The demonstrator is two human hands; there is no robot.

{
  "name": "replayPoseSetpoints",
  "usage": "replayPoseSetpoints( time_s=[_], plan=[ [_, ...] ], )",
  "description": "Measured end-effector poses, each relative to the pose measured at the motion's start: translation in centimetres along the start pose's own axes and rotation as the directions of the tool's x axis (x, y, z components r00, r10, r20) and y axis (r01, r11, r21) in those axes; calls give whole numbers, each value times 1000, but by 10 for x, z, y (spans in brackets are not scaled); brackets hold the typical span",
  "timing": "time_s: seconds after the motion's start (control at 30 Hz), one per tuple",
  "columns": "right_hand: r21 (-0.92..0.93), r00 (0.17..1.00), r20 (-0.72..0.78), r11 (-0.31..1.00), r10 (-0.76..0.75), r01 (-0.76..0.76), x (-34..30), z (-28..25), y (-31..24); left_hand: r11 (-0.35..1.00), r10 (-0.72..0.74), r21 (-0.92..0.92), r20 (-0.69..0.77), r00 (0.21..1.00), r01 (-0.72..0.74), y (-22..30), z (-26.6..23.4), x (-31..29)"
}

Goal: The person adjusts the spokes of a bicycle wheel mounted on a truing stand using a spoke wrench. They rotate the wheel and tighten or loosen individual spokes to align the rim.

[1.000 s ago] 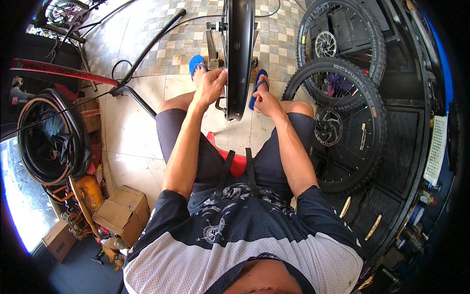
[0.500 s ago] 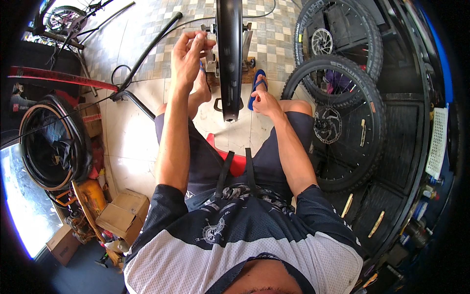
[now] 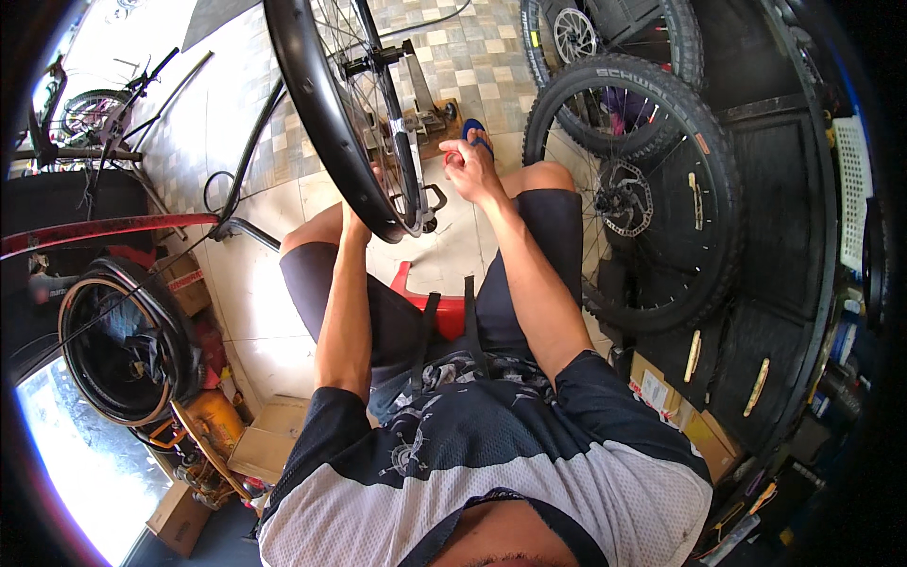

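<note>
Between my knees stands a bare black wheel rim (image 3: 316,104) with thin spokes, its hub (image 3: 364,63) held in a metal wheel stand (image 3: 422,90). My left hand (image 3: 355,225) is low on the rim's left side; the rim hides most of its fingers, and a fingertip shows among the spokes. My right hand (image 3: 474,175) is right of the stand, apart from the rim. Its fingers are closed round a small red thing (image 3: 453,159), too little of which shows to tell its kind.
Two wheels with knobby tyres (image 3: 723,189) lean against black panels at right. Tyres (image 3: 71,321), a red bar (image 3: 113,230) and cardboard boxes (image 3: 269,439) are at left. A bicycle (image 3: 94,113) stands far left. Under me is a red seat (image 3: 450,319).
My left hand has come down from beside the hub to the lower rim, partly behind it. My right hand has lifted a little. The view has turned, so the rim now appears slanted.
</note>
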State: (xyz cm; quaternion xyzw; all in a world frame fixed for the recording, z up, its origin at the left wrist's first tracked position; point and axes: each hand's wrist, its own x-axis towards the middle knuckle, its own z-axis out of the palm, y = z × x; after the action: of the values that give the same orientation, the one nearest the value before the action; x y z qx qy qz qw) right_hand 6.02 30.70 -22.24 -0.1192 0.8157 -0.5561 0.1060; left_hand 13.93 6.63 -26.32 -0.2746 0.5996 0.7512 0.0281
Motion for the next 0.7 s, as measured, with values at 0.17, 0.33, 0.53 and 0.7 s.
replayPoseSetpoints(
  time_s=[0.17,0.33,0.53,0.7],
  plan=[
    [-94,991,-7,987,132,-132,-16,9,-9,997,66,26,68,995,-68,15,21,-8],
    [-29,990,18,989,143,-142,-16,4,-12,997,65,18,158,985,-69,35,38,-22],
    [-85,979,40,977,198,-195,-11,-10,-24,994,-8,-104,176,984,26,63,39,-52],
    [-70,974,79,976,211,-206,-9,-12,-29,961,77,256,108,991,-102,105,38,-80]
  ],
)
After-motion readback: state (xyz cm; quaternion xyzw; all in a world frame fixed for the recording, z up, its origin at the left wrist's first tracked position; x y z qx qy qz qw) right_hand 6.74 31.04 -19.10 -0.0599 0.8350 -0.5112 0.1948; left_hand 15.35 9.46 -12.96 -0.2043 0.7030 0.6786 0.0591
